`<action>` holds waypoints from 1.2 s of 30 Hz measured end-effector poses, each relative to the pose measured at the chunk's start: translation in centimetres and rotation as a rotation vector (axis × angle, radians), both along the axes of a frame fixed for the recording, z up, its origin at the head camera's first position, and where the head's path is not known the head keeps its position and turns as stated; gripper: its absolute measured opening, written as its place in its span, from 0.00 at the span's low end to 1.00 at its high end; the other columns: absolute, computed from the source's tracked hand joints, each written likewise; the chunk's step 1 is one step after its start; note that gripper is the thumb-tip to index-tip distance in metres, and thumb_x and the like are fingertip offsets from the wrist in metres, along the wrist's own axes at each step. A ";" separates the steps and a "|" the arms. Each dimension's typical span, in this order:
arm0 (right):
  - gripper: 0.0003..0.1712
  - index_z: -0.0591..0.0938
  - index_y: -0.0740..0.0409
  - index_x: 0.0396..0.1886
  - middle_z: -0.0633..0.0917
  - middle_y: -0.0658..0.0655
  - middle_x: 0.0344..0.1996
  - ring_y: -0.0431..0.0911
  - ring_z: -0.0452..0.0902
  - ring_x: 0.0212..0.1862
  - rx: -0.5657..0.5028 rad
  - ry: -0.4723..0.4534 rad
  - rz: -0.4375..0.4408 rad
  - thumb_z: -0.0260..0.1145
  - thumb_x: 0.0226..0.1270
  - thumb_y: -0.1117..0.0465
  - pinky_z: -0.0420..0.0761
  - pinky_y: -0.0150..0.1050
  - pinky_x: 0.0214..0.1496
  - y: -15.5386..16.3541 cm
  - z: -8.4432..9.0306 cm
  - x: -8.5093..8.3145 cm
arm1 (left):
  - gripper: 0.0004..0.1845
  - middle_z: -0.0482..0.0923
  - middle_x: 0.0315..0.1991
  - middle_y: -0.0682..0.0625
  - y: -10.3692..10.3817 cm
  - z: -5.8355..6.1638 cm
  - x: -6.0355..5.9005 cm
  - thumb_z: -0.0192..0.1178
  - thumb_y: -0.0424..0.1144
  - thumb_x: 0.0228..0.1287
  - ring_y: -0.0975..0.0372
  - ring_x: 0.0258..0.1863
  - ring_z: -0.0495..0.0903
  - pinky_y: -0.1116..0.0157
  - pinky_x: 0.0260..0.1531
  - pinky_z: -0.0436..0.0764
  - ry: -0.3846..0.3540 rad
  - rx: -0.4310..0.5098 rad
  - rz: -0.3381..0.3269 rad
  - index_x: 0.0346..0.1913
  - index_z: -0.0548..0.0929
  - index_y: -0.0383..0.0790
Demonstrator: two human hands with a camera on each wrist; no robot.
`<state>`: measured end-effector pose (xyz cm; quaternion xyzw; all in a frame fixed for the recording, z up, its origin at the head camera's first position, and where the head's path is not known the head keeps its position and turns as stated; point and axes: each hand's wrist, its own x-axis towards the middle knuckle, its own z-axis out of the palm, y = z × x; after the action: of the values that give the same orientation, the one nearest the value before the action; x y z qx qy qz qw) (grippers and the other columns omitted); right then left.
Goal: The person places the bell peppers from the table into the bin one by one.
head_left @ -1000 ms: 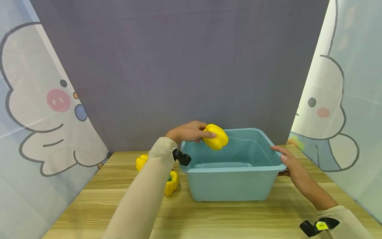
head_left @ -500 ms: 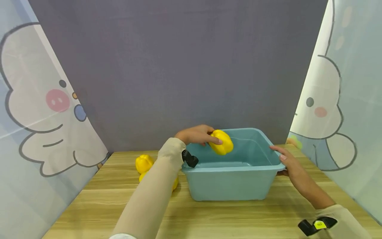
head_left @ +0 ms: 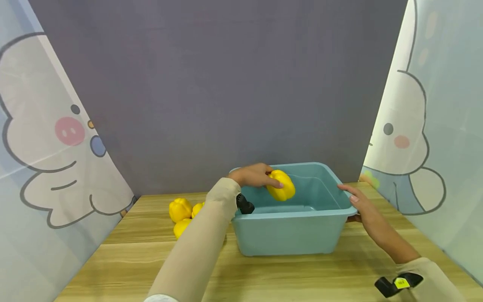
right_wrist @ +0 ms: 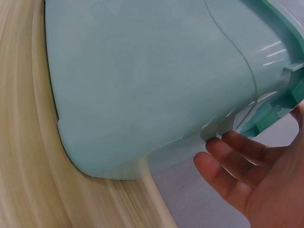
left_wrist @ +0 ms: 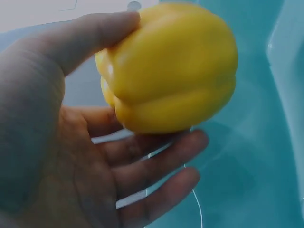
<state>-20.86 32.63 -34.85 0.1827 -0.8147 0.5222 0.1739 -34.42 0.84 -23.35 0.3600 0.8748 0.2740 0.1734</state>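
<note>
My left hand (head_left: pixel 256 175) holds a yellow bell pepper (head_left: pixel 281 185) inside the upper part of a teal plastic tub (head_left: pixel 294 233) on the wooden table. In the left wrist view the pepper (left_wrist: pixel 171 71) sits between thumb and fingers (left_wrist: pixel 156 161) above the tub's floor. My right hand (head_left: pixel 358 203) grips the tub's right rim, thumb on top, fingers (right_wrist: pixel 237 166) underneath the rim (right_wrist: pixel 280 71).
Three more yellow peppers (head_left: pixel 181 209) lie on the table (head_left: pixel 302 277) left of the tub, partly hidden by my left sleeve. A grey backdrop stands behind, cartoon-printed curtains at both sides. Black wrist straps show on both arms.
My left hand has carried the pepper to the right and lower, down into the tub. The right hand has kept its hold on the rim.
</note>
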 end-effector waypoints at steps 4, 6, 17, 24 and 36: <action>0.25 0.63 0.49 0.76 0.64 0.40 0.61 0.35 0.75 0.47 0.004 -0.001 0.000 0.37 0.84 0.56 0.83 0.40 0.36 0.0 0.1 -0.1 | 0.21 0.81 0.40 0.52 0.1 0.1 0.1 0.65 0.57 0.62 0.54 0.44 0.78 0.62 0.44 0.76 0.051 -0.056 0.072 0.46 0.82 0.45; 0.25 0.63 0.49 0.76 0.65 0.40 0.61 0.35 0.75 0.47 0.003 -0.006 0.001 0.37 0.84 0.56 0.83 0.40 0.36 -0.1 0.2 -0.2 | 0.21 0.80 0.40 0.52 0.1 0.1 0.2 0.65 0.58 0.62 0.56 0.42 0.77 0.62 0.43 0.75 0.079 -0.091 0.097 0.46 0.82 0.44; 0.25 0.63 0.51 0.75 0.67 0.46 0.60 0.37 0.76 0.45 -0.012 -0.023 0.001 0.38 0.84 0.56 0.82 0.41 0.36 -0.1 0.3 -0.1 | 0.23 0.80 0.36 0.51 0.1 -0.1 0.8 0.63 0.62 0.62 0.60 0.34 0.74 0.64 0.36 0.73 0.128 -0.134 0.187 0.40 0.83 0.44; 0.26 0.62 0.53 0.75 0.65 0.53 0.61 0.38 0.75 0.45 -0.010 -0.038 -0.004 0.38 0.84 0.55 0.82 0.43 0.37 -0.2 0.3 -0.1 | 0.25 0.81 0.39 0.50 0.0 -0.2 0.8 0.61 0.61 0.65 0.55 0.39 0.79 0.63 0.37 0.76 0.114 -0.100 0.183 0.46 0.85 0.41; 0.26 0.62 0.52 0.76 0.64 0.57 0.63 0.38 0.75 0.44 -0.002 -0.037 -0.013 0.37 0.84 0.55 0.81 0.41 0.36 -0.2 0.2 -0.1 | 0.21 0.81 0.45 0.46 -0.2 -0.4 0.5 0.57 0.55 0.73 0.51 0.43 0.82 0.57 0.39 0.78 0.070 0.022 0.203 0.55 0.82 0.43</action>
<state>-20.96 32.48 -34.66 0.1674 -0.8184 0.5251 0.1625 -33.95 0.68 -23.79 0.2806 0.9093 0.2870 0.1099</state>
